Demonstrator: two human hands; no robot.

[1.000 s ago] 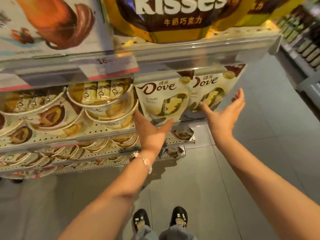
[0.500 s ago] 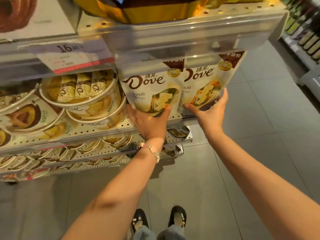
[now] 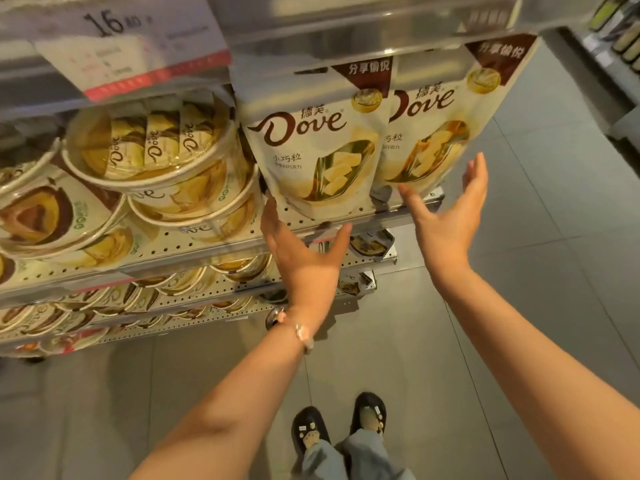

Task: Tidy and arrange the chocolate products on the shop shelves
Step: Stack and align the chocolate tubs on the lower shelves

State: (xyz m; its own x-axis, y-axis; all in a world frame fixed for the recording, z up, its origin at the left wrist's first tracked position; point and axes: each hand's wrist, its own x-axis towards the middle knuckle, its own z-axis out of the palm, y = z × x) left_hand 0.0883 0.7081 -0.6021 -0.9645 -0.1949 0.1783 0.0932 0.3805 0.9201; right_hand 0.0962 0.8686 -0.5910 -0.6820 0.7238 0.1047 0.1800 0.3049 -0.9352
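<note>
Two cream Dove chocolate pouches stand upright side by side at the right end of a perforated shelf (image 3: 214, 242). My left hand (image 3: 304, 251) is spread open just below the left pouch (image 3: 311, 147), its fingertips at the pouch's lower left corner. My right hand (image 3: 450, 216) is open too, palm turned toward the right pouch (image 3: 433, 133), thumb near its bottom edge and fingers a little off its right side. Neither hand holds anything.
Round Dove tubs (image 3: 156, 161) are stacked to the left of the pouches, with more on the lower shelves (image 3: 173, 299). A price tag (image 3: 131, 53) hangs on the shelf rail above. Grey floor tiles and my shoes (image 3: 336, 424) lie below; another rack (image 3: 620, 46) stands at the far right.
Both hands pressed against the pouches half a second ago; now they have drawn back slightly and opened. The camera has come closer to the shelf.
</note>
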